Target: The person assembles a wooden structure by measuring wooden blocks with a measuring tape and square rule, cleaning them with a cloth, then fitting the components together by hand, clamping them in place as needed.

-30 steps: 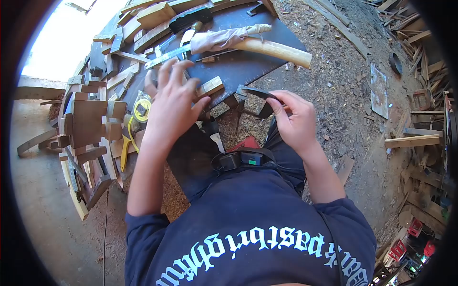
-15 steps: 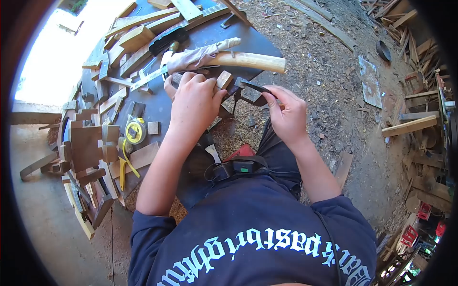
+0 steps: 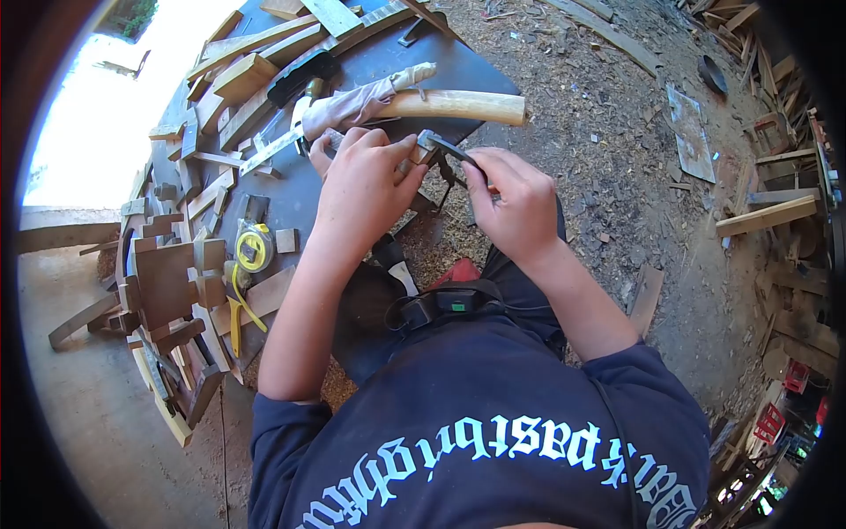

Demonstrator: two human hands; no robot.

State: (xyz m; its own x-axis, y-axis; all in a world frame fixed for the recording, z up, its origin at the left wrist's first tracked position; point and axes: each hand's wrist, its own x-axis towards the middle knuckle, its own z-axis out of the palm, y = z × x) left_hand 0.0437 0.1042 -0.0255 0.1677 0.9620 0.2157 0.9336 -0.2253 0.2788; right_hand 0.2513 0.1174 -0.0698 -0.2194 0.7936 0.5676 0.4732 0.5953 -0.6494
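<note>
My left hand (image 3: pixel 363 181) is closed around a piece of wood (image 3: pixel 421 154), pressing it down at the table's edge. The wood's squared end sticks out past my thumb and forefinger; the rest is hidden under the hand. In my right hand (image 3: pixel 518 196) I pinch a dark, angled metal tool (image 3: pixel 456 153). Its tip lies right at the wood's end. Just beyond my left hand is a pale, curved wooden handle (image 3: pixel 458 107), with a cloth-wrapped tool (image 3: pixel 352 106) lying along it.
Offcuts and boards (image 3: pixel 251 79) crowd the dark tabletop (image 3: pixel 467 70). A yellow tape measure (image 3: pixel 254 249) lies left of my forearm, near a yellow-handled tool (image 3: pixel 235 326). A jointed wooden piece (image 3: pixel 166 282) stands at the left edge. Wood chips cover the ground (image 3: pixel 608 185).
My right hand has moved left with the metal tool, bringing its tip to the wood's end and tilting it. My left hand stays on the wood.
</note>
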